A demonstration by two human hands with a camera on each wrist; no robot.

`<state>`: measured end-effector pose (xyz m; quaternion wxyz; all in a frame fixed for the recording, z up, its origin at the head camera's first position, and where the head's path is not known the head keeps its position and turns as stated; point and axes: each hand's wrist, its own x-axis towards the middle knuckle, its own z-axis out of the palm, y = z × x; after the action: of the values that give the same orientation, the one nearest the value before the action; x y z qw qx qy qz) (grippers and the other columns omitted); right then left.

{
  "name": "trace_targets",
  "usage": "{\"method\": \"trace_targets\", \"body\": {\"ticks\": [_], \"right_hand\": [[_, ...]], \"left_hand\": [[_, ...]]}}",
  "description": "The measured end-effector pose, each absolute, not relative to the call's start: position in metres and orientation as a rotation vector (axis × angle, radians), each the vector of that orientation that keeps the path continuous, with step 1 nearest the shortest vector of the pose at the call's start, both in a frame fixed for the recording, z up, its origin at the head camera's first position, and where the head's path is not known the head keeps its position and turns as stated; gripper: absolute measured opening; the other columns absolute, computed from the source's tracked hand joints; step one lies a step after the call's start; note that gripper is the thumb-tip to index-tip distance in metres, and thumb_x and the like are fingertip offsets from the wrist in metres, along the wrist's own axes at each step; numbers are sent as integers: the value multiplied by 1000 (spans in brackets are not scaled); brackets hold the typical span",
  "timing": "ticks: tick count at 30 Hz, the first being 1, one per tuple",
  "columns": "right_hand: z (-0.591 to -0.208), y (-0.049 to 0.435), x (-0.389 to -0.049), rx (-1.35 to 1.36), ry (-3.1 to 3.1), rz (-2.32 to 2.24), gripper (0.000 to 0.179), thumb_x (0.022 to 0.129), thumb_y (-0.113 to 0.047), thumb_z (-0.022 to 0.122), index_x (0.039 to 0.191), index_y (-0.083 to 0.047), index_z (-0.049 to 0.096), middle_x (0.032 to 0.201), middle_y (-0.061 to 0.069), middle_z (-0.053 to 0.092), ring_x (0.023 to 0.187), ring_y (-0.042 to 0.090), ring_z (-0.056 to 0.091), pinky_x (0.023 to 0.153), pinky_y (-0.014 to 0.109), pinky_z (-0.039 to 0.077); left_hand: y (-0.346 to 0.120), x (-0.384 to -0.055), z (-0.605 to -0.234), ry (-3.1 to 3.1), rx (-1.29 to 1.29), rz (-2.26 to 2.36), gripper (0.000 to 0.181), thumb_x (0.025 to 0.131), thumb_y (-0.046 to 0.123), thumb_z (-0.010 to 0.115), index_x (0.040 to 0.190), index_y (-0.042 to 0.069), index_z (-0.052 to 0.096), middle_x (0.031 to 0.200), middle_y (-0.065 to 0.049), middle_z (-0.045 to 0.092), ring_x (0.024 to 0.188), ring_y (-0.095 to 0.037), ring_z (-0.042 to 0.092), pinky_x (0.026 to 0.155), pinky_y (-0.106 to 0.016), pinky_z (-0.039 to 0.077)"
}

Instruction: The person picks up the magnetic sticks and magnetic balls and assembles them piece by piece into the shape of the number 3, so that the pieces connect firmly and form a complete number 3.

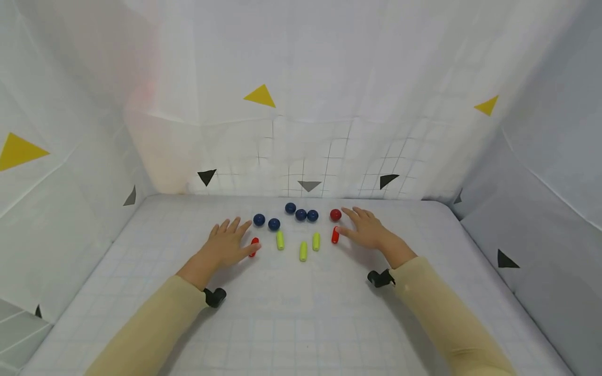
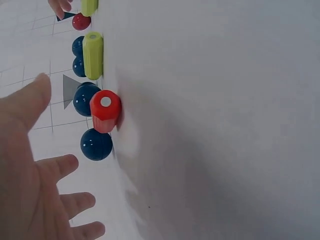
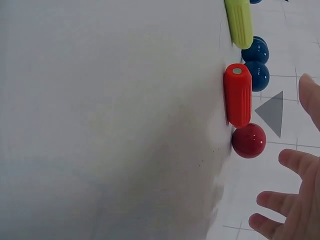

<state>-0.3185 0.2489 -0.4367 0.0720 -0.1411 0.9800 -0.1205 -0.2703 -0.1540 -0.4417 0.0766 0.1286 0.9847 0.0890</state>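
Note:
My left hand (image 1: 224, 247), fingers spread, is over the table at the left, its thumb crossing above a ribbed red cylinder (image 2: 106, 112). In the left wrist view a gap separates this hand from the cylinder. My right hand (image 1: 368, 230), also with spread fingers, hovers on the other side by a second red cylinder (image 3: 238, 97) and a shiny red ball (image 3: 249, 140). Both palms hold nothing. Between the hands lie three yellow-green cylinders, one of them nearest the front (image 1: 303, 251). Several dark blue balls (image 1: 301, 214) sit behind them.
A white cloth with a faint grid covers the table (image 1: 282, 334). White sheet walls (image 1: 357, 78) enclose it at the back and both sides, marked with yellow triangles (image 1: 261, 96) and dark ones (image 1: 207, 177). Small black cameras (image 1: 215, 297) are strapped at the wrists.

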Motion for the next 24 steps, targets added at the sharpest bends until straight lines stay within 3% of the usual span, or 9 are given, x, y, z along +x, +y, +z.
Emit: {"method": "trace_targets", "body": {"ticks": [19,24], "right_hand": [[-444,236,-342,-409,2944,-651,64,99,-46,58,151,-12,41,149,20,42,135,39,41,109,59,35],[-442,231,-346,-304,2877,-806,60,98,-42,60,149,-13,44,147,18,43,131,37,45,105,55,41]], "left_hand": [[-153,-279,-442,2921,452,459,67,99,52,55,147,6,47,147,-20,48,138,-40,40,113,-57,30],[-153,-282,-441,2852,404,632,59,98,47,60,141,8,54,131,-16,60,119,-32,56,103,-51,43]]}}
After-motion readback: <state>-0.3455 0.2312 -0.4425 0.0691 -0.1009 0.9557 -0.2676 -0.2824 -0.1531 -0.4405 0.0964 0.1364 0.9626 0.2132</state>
